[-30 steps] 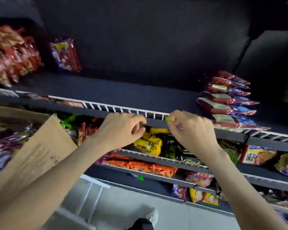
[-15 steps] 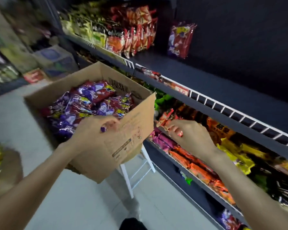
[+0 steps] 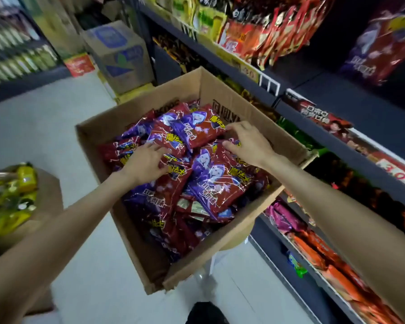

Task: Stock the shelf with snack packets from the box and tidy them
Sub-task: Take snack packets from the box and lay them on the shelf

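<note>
At the bottom of the frame the person's two bare forearms come in from the lower corners and meet over the box [image 3: 220, 251], an open brown carton in the middle of the frame, just beside the shelving. It looks propped on something pale below, though I cannot tell what.

The left hand [image 3: 145, 163] lies on the heap of packets [image 3: 211, 183] left of centre, fingers spread and bent down into the foil; it seems to be gathering, but I cannot tell whether it has a packet pinched. The right hand [image 3: 248, 143], a little further back, has its fingers curled at the edge of a top packet [image 3: 197, 132], as if taking hold; how firm that hold is I cannot say.

The packets are glossy, dark red and purple, with yellow lettering and a pale cartoon figure, lying crisscross and filling the box. I would judge them light, puffy and crackly, the film slick, so a loose stack may slide apart. Best taken by the flat sealed ends or clasped across the middle, not squeezed hard, as the contents likely crush.

To the right, the shelf [image 3: 351, 146] runs dark and bare at about the height of the box, with a price strip along its front; one matching packet stands at upper right [image 3: 381, 47]. Lower shelves hold orange and pink packets. At the left edge are yellow-green packs [image 3: 7, 202]; another carton [image 3: 122, 59] stands on the floor at the upper left.
</note>
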`<state>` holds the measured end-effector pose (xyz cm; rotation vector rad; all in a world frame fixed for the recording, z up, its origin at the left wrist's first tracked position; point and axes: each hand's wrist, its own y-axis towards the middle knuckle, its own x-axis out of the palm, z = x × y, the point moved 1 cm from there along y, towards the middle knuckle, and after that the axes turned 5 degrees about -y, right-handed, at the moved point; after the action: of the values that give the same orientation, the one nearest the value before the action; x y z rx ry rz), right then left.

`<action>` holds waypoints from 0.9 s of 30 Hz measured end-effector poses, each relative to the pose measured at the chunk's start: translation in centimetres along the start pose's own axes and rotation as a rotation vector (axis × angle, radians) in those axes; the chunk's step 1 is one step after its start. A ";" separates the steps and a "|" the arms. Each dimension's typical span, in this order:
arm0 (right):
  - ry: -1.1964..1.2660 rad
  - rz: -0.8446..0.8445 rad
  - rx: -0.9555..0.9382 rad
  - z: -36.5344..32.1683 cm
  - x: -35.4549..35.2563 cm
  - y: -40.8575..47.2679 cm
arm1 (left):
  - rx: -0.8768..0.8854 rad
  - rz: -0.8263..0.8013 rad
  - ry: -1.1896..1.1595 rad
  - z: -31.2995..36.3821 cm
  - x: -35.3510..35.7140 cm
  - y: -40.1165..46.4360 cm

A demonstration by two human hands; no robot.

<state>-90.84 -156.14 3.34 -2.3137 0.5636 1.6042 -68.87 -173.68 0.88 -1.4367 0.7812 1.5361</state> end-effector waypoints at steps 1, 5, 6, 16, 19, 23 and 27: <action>0.008 0.009 0.014 -0.1 0.5 1.1 | 0.023 -0.025 0.027 0.1 0.5 0.2; 0.056 -0.045 0.065 -0.6 4.0 6.5 | 0.042 -0.239 0.151 -1.3 2.0 0.9; 0.067 -0.073 0.092 -0.6 4.9 7.6 | 0.052 -0.275 0.183 -1.6 2.3 1.0; 0.249 -0.164 0.266 -0.2 7.8 11.9 | 0.027 -0.299 0.175 -3.6 3.1 2.4; 0.517 -0.098 0.370 -0.2 8.1 12.2 | 0.013 -0.287 0.050 -4.0 2.5 2.3; 0.638 -0.087 0.404 -0.7 7.9 12.0 | 0.076 -0.323 -0.121 -4.5 1.1 1.8; 0.561 -0.099 0.260 -2.2 6.4 9.6 | 0.100 -0.388 -0.098 -4.2 -0.8 1.2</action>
<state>-91.39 -166.67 -1.91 -2.5240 0.7083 0.7674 -68.16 -178.10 0.96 -1.3362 0.4786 1.2411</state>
